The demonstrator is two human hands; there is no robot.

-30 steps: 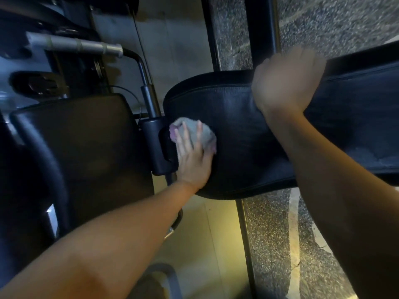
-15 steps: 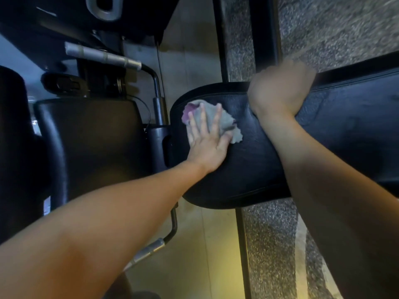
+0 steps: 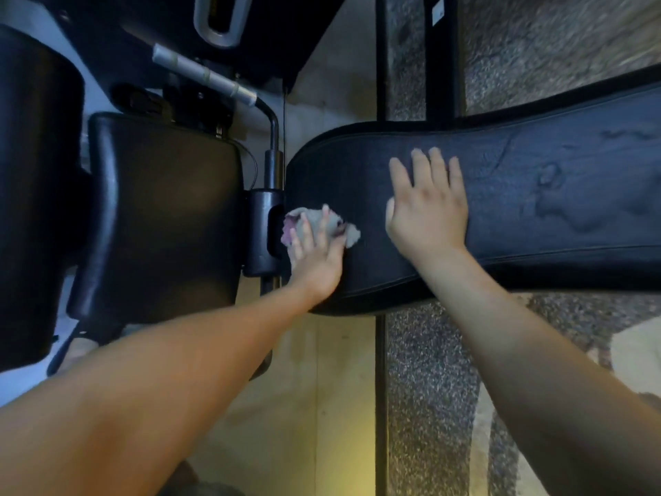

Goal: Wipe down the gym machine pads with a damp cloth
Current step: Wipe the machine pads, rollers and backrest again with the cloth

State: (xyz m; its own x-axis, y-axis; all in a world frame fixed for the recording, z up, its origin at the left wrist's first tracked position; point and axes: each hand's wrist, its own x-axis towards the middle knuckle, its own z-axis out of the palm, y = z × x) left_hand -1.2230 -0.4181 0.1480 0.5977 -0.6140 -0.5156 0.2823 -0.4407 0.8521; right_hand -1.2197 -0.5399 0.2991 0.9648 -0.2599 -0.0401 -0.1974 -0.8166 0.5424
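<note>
A person is working at a gym machine, both bare arms reaching in from the bottom edge. At far left a rounded black roller (image 3: 32, 191) is standing beside a black seat pad (image 3: 161, 216), the 2 close together. Above the seat pad a silver handle (image 3: 204, 75) is angling down toward a black post (image 3: 266, 230), which is sitting between the seat pad and the long pad (image 3: 536, 195).

The cloth (image 3: 336, 223), grey with a pinkish fold, is lying bunched on the left end of the long pad, just beside the post. The left hand (image 3: 316, 261) is pressing down on the cloth with straight, slightly spread fingers, clutching nothing. Part of the cloth is showing past the fingertips and to their right.

Near it, the right hand (image 3: 427, 205) is lying palm-down on the bare top of the long pad, its 4 fingers extended and the thumb alongside, grasping nothing. The 2 hands are apart, with a strip of black vinyl between them.

Further right, damp streaks (image 3: 572, 213) are glistening on the long pad's surface. Behind the long pad a black frame bar (image 3: 440, 55) is running toward the top edge. Below the long pad a speckled mat (image 3: 429, 388) is lying next to pale floor (image 3: 322, 388).
</note>
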